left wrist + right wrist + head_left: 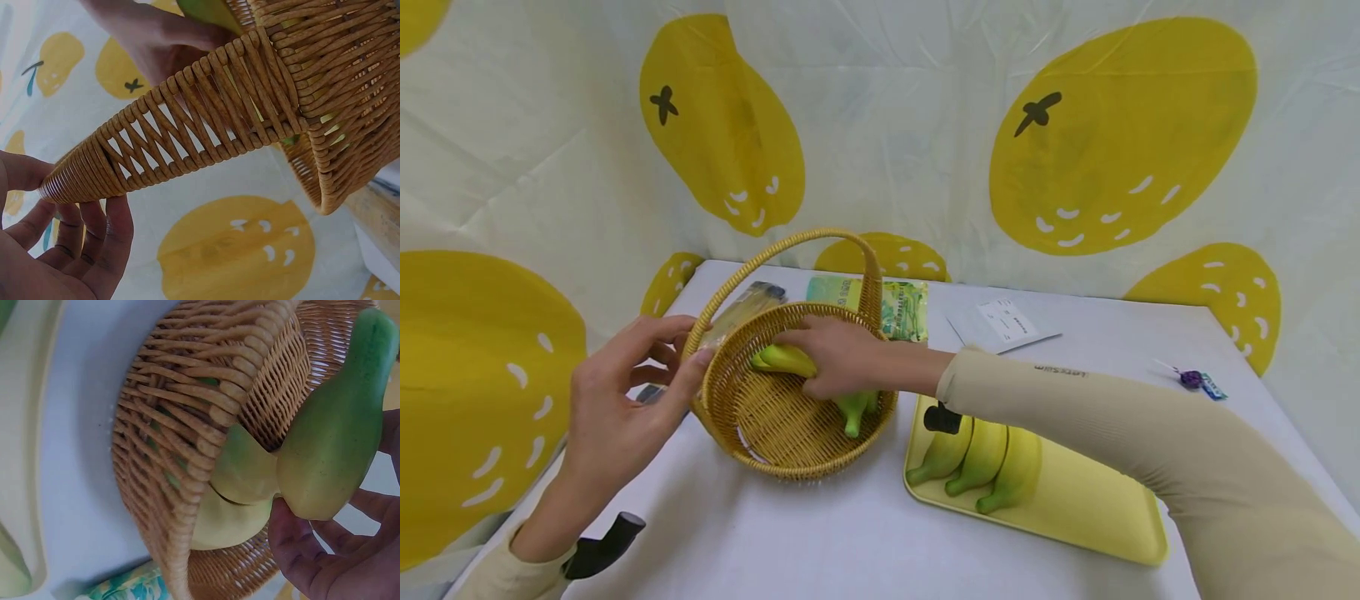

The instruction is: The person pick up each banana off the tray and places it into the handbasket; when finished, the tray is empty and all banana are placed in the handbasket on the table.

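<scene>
In the head frame, slightly left of the middle, a banana (784,360) was held at the opening of the basket (790,425), clasped in the grip of the right hand (842,354). The handle (760,260) was pinched by the grip of the left hand (625,400). The banana could be judged light, firm and rather smooth, best held around its thick middle; the basket seemed light and slightly flexible, best steadied by its handle.

Site type: curtained tabletop booth; wider premises not determinable. Evidence: fruit-printed sheeting (895,150) hangs across upper frame and left, behind white-topped table (820,542).
</scene>
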A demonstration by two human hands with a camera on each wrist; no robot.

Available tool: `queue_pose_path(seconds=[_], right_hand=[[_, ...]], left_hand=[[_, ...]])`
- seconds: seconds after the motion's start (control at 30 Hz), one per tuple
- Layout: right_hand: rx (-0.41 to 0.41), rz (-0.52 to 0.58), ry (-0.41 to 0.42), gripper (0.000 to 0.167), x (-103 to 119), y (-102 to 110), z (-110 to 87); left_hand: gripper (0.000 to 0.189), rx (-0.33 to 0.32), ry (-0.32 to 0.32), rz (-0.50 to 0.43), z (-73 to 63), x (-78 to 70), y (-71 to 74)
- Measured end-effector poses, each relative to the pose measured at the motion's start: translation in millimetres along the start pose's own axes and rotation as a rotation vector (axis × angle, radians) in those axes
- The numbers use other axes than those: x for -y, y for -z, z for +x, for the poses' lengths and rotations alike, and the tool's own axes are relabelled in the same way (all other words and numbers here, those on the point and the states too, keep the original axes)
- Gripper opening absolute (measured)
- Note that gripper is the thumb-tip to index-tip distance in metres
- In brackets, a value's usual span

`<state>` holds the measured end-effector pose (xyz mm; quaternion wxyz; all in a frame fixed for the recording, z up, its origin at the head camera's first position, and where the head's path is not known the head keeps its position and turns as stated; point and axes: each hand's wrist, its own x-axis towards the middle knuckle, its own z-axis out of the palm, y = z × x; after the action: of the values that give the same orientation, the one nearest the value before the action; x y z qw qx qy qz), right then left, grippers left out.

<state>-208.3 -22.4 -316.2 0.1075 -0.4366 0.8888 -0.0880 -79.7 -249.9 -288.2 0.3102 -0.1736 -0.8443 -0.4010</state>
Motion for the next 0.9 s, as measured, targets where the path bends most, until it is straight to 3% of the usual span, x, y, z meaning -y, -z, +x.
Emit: queue_pose_path(seconds=[0.3,0.5,0.73,0.9], right_hand=[[0.029,-0.010,-0.037,0.081,14,-11,23.1],[0.038,-0.075,-0.025,0.081,21,-25,33.5],[0.018,-0.222,0.022,0.083,28,-37,46.0],[0.010,-0.250,0.017,0.084,29,-39,52.3]], left_hand=[[0.030,0.001,-0.011,-0.007,0.1,-0.1,0.2],[0.032,0.007,-0.004,0.001,-0.5,-0.3,0.9],[0.032,-0.005,-0.010,0.007,0.0,-0.6,0.3],[0.032,-0.008,-0.011,0.008,-0.4,-1.3,0.9]])
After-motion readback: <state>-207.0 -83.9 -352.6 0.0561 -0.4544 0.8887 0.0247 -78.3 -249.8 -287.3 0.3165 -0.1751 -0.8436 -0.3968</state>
